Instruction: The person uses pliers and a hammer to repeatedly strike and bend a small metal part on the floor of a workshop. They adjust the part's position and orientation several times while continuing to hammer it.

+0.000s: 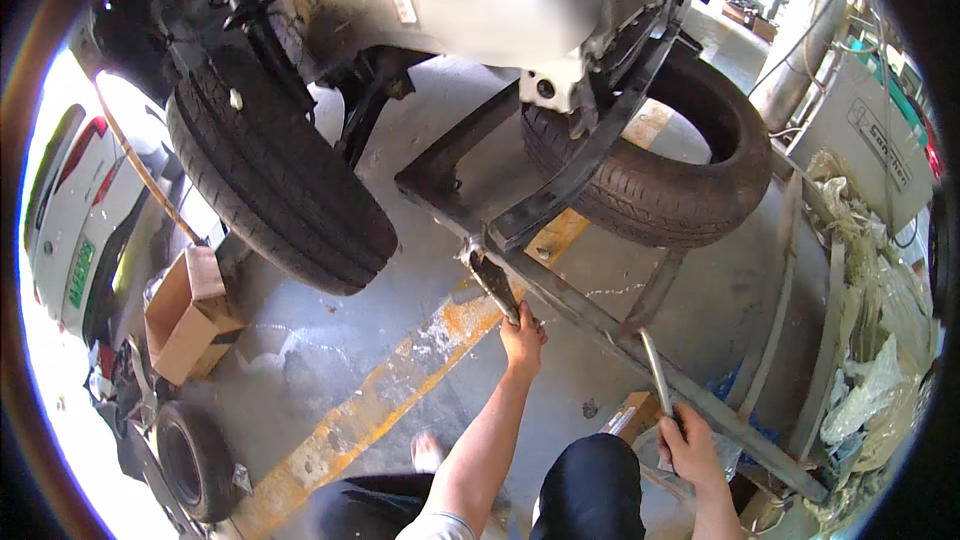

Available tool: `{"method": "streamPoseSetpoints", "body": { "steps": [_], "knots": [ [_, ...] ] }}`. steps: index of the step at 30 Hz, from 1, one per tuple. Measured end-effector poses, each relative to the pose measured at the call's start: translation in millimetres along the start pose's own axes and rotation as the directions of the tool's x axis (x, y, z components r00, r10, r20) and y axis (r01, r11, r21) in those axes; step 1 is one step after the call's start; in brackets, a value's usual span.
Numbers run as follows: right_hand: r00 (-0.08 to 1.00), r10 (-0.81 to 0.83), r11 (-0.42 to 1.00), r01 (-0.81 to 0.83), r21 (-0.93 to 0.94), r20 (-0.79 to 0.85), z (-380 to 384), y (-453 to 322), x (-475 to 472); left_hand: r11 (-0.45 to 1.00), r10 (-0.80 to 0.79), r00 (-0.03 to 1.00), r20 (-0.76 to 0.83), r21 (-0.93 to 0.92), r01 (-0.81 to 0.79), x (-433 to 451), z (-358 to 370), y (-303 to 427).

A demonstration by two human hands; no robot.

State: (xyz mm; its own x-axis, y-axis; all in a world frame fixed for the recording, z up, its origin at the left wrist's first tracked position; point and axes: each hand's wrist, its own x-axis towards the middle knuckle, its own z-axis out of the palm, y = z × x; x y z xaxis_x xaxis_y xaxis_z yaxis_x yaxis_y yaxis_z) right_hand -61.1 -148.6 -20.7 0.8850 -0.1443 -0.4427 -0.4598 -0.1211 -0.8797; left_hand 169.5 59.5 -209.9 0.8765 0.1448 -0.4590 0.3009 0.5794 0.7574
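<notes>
My left hand (523,339) grips the handle end of metal locking pliers (491,281), whose jaws meet a small metal piece at the frame's near rail. My right hand (688,444) is closed around the dark handle of a tool with a light metal shaft (657,371), perhaps a hammer. The shaft's far end lies over the steel frame rail (577,309); its head cannot be made out. A curved dark metal bar (577,180) joins the rail near the pliers and runs up toward a pale bracket (551,90) under the vehicle body.
A mounted tyre (270,180) hangs at upper left. A loose tyre (675,195) lies across the frame at right. An open cardboard box (187,322) and another tyre (195,461) are at left. Plastic sheeting (870,367) bunches at far right; a small carton (631,414) lies between my knees and the rail.
</notes>
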Motion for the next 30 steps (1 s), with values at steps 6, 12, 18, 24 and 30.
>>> {"method": "streamPoseSetpoints", "body": {
  "steps": [6, 12, 18, 24, 30],
  "knots": [
    [0.973, -0.139, 0.987, 0.122, 0.100, 0.183, 70.8, -29.2, 62.9, 0.973, 0.067, 0.996, -0.062, 0.225, -0.051, 23.2, -21.1, -33.7],
    [0.915, -0.380, 0.851, 0.403, -0.337, 0.134, 124.5, -34.6, 139.0, 0.880, 0.251, 0.964, -0.087, 0.436, -0.190, 54.8, -27.9, -61.1],
    [0.757, -0.653, 0.678, 0.600, -0.425, 0.028, 164.2, -43.8, 180.9, 0.880, 0.190, 0.970, -0.153, 0.465, -0.099, 60.8, -37.5, -71.9],
    [0.813, -0.578, 0.693, 0.535, -0.483, 0.071, 179.5, -25.9, 203.8, 0.845, 0.303, 0.910, -0.284, 0.521, -0.119, 64.6, -24.0, -71.1],
    [0.864, -0.502, 0.676, 0.413, -0.610, 0.029, 183.4, 9.3, 234.7, 0.814, 0.396, 0.841, -0.369, 0.564, -0.136, 66.1, -7.6, -46.7]
  ]
}}
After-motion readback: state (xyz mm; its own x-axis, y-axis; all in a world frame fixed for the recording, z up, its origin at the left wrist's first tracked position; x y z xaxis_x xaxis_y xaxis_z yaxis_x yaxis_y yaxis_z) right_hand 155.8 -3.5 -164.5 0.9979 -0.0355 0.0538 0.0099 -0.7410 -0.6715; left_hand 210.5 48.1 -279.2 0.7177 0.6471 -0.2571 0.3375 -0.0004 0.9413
